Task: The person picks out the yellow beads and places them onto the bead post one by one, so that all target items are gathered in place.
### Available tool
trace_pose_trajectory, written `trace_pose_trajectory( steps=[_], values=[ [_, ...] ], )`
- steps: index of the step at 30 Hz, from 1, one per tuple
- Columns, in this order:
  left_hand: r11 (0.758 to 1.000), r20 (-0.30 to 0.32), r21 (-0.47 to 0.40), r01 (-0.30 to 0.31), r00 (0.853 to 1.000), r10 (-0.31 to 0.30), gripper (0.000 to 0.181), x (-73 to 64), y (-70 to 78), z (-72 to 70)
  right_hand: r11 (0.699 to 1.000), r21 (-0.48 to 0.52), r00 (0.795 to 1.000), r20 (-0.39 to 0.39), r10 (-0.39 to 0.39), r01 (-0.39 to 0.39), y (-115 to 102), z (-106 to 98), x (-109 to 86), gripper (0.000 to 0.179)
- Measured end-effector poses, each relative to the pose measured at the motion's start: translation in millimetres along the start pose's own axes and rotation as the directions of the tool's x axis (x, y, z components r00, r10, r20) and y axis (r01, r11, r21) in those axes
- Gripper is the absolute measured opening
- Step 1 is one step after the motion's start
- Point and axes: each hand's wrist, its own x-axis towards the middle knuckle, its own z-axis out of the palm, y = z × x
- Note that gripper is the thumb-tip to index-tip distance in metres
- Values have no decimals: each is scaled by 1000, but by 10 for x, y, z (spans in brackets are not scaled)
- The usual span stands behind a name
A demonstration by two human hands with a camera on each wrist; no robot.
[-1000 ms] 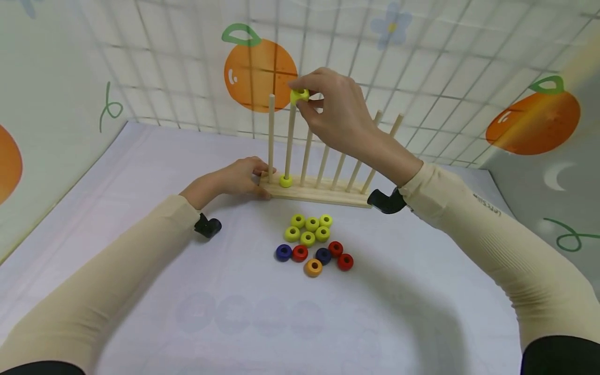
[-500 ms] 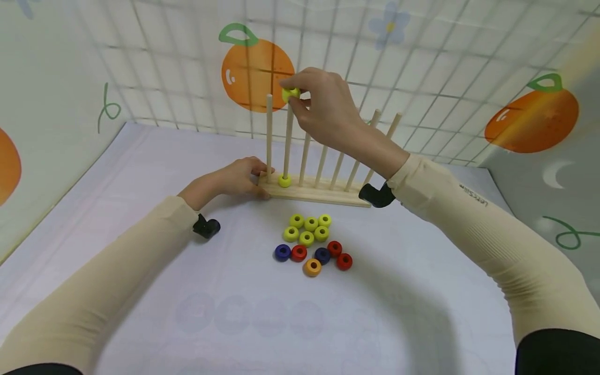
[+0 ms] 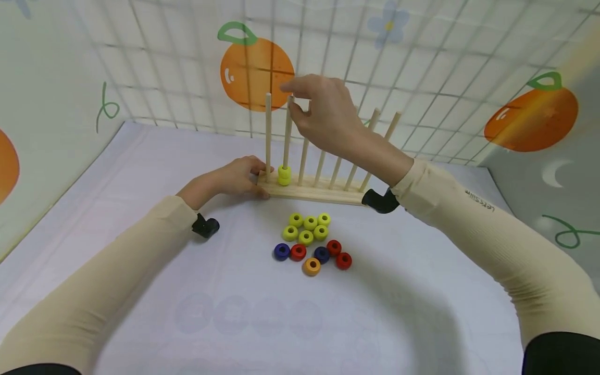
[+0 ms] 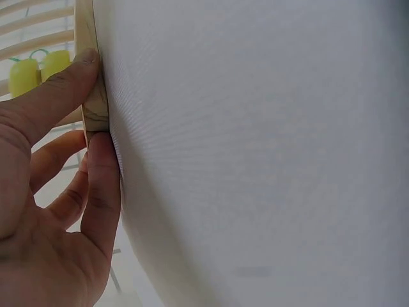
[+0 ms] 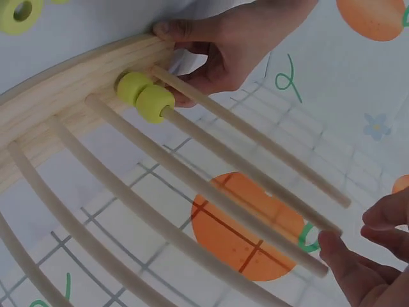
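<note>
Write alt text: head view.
A right hand, holding no bead, is at the tip of a wooden peg carrying two yellow beads; the left hand grips the left end of the peg rack. In front lie six loose yellow beads, three red beads, two blue beads and one orange bead.

Right sleeve (image 3: 492, 245), beige: single line of small black lettering (image 3: 479, 200), slanting down rightward in head view, set along upper edge; apparently "Letsslim". Legibility partial: characters blurred, exact spelling uncertain.

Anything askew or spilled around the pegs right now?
Nothing stands out: the two yellow beads sit stacked on one peg, the base looks flat, and the loose beads lie grouped on the table.
</note>
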Motion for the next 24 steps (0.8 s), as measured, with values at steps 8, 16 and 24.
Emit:
trace_pose_trajectory(
  steps=[8,16,24],
  values=[
    [1000,6,-7,-1,1000,1,67,-22,29,-14,989,113,994,-54,-93,98,-122,-131,-316,31],
    [1000,13,13,1,1000,-1,67,-13,49,-14,970,167,983,9,-182,178,-94,-166,-729,33],
    [1000,14,-2,-3,1000,3,68,-17,8,-8,972,228,975,194,-108,62,145,15,-1041,39]
  ],
)
